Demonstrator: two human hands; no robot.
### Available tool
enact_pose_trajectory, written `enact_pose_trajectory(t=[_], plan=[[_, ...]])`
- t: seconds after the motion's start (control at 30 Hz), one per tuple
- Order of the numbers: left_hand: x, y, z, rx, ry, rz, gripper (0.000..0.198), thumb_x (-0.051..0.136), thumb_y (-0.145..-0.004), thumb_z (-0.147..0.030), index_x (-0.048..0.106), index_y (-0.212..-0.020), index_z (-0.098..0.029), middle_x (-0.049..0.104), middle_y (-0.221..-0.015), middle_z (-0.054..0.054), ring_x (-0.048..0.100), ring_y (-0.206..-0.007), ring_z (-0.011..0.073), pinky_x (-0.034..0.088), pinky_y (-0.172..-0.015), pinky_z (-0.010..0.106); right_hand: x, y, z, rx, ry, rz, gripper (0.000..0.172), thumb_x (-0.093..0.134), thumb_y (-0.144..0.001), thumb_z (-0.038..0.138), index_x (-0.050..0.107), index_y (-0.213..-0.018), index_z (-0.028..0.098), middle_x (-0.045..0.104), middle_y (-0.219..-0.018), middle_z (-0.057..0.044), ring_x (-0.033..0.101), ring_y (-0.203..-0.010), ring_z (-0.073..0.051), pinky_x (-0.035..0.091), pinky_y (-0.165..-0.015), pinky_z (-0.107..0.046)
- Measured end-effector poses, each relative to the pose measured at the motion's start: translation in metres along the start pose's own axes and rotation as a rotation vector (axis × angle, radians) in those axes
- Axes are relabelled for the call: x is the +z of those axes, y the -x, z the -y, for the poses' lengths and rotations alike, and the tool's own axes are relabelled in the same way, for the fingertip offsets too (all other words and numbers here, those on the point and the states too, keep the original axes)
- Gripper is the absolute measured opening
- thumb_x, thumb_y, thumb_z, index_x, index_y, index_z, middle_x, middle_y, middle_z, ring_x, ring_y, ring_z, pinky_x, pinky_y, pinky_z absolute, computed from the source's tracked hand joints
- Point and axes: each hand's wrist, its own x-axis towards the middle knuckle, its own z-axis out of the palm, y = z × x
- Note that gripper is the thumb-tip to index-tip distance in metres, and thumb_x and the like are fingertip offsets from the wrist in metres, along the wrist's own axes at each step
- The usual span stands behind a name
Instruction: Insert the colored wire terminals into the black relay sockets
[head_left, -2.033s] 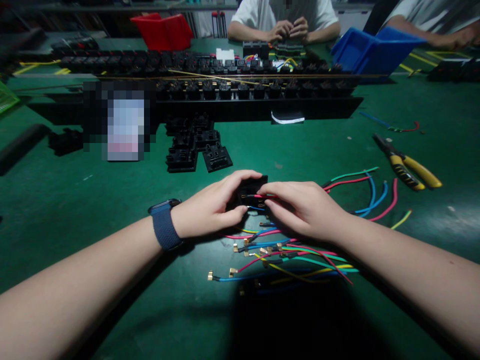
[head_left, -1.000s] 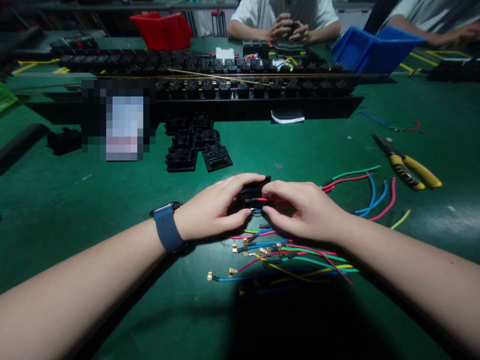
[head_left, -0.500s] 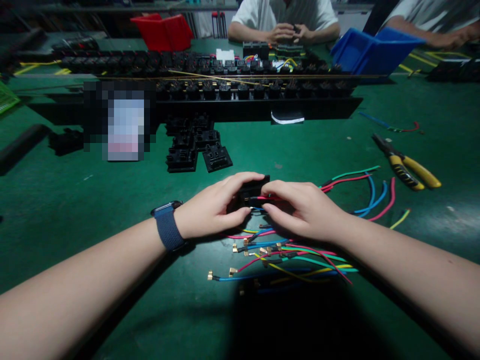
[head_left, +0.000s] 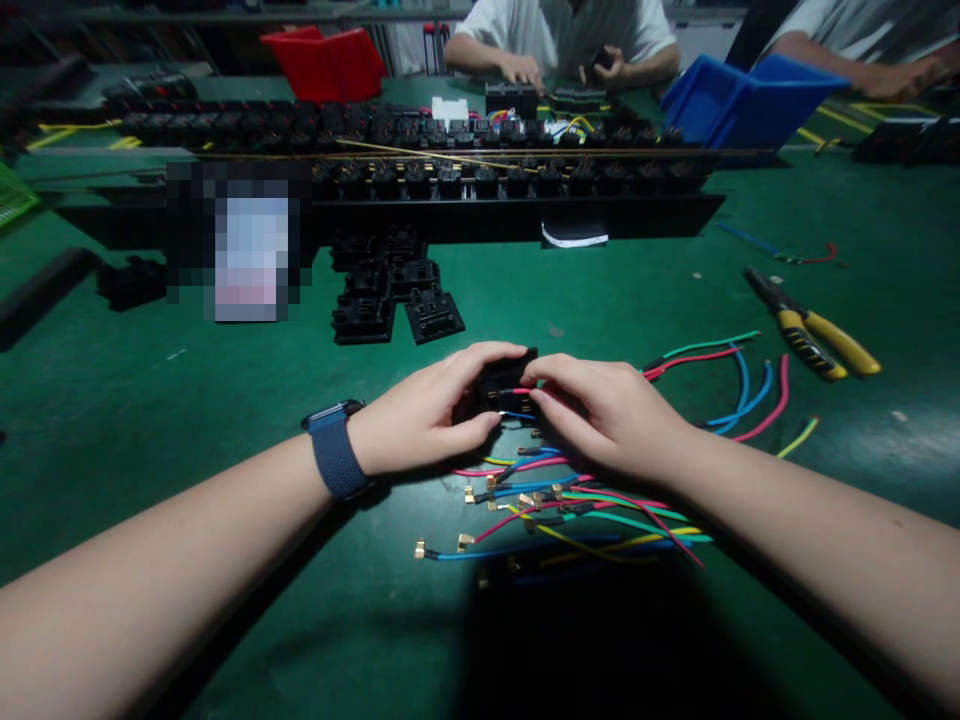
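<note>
My left hand is closed round a black plastic socket, thumb at its near side and fingers over the far edge. A red wire runs from the socket to the fingertips of my right hand, which pinch it. The wire's inner end is too dark to make out. Close to my left thumb, a thin blue wire also shows at the socket. Below both hands lie several loose coloured wires with brass terminals.
Several similar black sockets lie ahead on the green table. Yellow-handled pliers rest at the right. Farther back are a long black strip with rows of sockets, a red bin and a blue bin. Co-workers sit opposite.
My right fingers have shifted slightly up, and more of the socket's face shows beside them. My left hand has barely moved. The co-worker opposite has parted their hands, one holding a dark part.
</note>
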Motion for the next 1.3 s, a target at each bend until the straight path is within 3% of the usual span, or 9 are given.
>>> enact_pose_trajectory(t=[0.27,0.6,1.3], plan=[[0.0007,-0.0005,0.0003,0.019,0.035,-0.004,0.057,0.056,-0.083,-0.021,0.033,-0.135,-0.021,0.049,-0.134,0.01,0.052,-0.12,0.0231,0.044,-0.102,0.036,0.0019,0.0012,-0.0011,0.029,-0.043,-0.068,0.034,0.048,-0.089,0.027,0.043,-0.122,0.017,0.067,-0.091,-0.004,0.062,-0.069,-0.015,0.046,-0.061,-0.025],[-0.0003,-0.0016,0.0004,0.013,0.034,0.0,0.053,0.057,-0.085,-0.026,0.036,-0.133,-0.018,0.051,-0.131,0.01,0.052,-0.117,0.0204,0.044,-0.1,0.032,0.0005,0.0004,0.0002,0.024,-0.078,-0.015,0.025,0.048,-0.089,0.026,0.05,-0.113,0.019,0.068,-0.093,-0.003,0.064,-0.075,-0.014,0.046,-0.064,-0.024],[-0.0026,-0.0003,-0.0022,-0.028,0.083,0.008,0.042,0.048,-0.093,-0.029,0.038,-0.132,-0.018,0.051,-0.134,0.008,0.05,-0.121,0.0193,0.04,-0.103,0.029,-0.0019,0.0,0.0008,0.04,-0.059,0.03,0.026,0.046,-0.09,0.027,0.049,-0.115,0.02,0.068,-0.098,-0.004,0.065,-0.079,-0.017,0.047,-0.067,-0.027]])
